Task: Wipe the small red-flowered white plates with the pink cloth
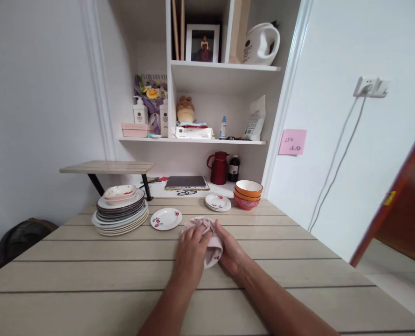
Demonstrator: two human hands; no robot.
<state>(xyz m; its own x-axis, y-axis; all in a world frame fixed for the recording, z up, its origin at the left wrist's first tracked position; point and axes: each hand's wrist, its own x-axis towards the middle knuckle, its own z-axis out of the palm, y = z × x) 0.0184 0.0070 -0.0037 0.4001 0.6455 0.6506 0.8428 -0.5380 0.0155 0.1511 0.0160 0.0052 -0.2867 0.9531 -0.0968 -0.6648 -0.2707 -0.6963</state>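
In the middle of the table, my right hand (231, 248) grips the right rim of a small white plate (212, 259) with red flowers. A crumpled pale pink cloth (201, 225) lies over the plate's face, and my left hand (192, 249) presses it there with fingers bent around it. Part of the plate is hidden under the cloth and my fingers. Just to the left lies another white flowered plate (166, 219), flat on the wood. Behind my right hand sits a small stack of matching plates (217, 202).
At the left stands a tall pile of plates (120, 219) topped with dishes, near a raised wooden stand (107, 167). Stacked orange and red bowls (248, 195) stand at the back right. Behind are glasses (187, 192), a laptop (185, 182), a red jug (219, 168) and a dark bottle (233, 169).
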